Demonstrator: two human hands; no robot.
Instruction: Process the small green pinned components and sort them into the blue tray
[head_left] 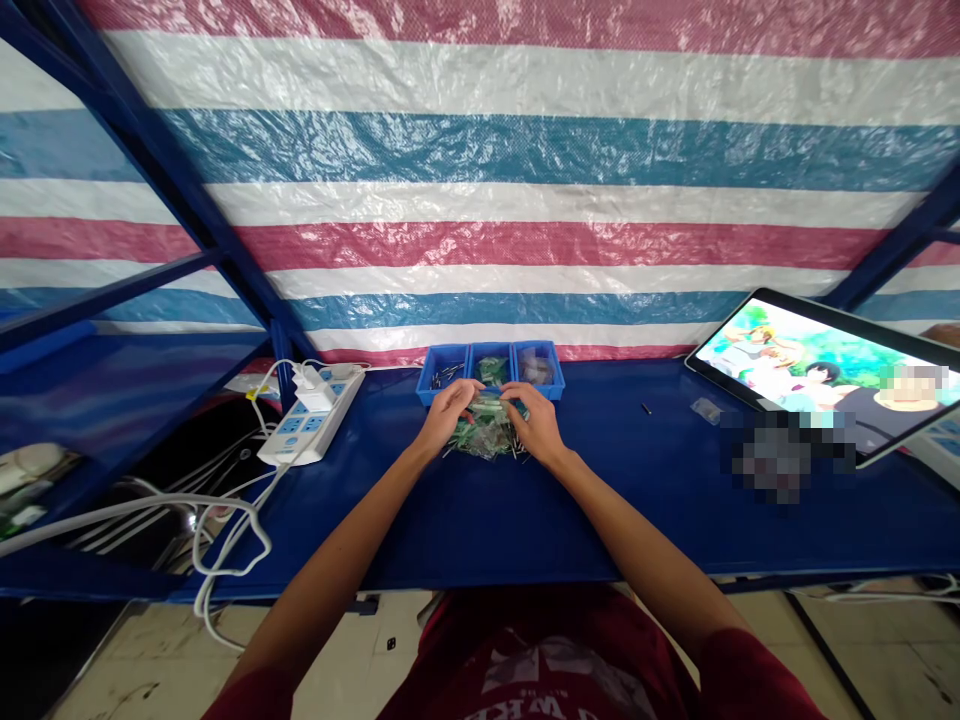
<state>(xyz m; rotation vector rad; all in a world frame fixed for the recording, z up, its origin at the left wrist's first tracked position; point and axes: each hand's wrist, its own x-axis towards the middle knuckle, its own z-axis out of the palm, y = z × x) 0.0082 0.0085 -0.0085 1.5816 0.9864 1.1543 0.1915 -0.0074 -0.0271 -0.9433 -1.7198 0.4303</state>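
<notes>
Left hand (448,410), fingers curled, is at ten o'clock of a pile of glossy, see-through, green-tinted packets (486,438), thin dark bits (519,449) poking out, six o'clock from the blue trays (469,372); right hand (535,415) curls at two o'clock. I cannot tell either's grip.

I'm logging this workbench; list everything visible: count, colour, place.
Table: one, blue, centre
Bins: three, blue, table back
Mixed pile: one, mostly green, before bins
Power strip: one, white, table left
Cables: several, white, left
Screen: one, black rim, right
Packet: one, clear, beside screen
Small bit: one, dark, near packet
Striped sheet: one, red-white-blue, behind table
Posts: several, blue, sides
Shirt: one, maroon, bottom
Left hand: one, at pile
Right hand: one, at pile
</notes>
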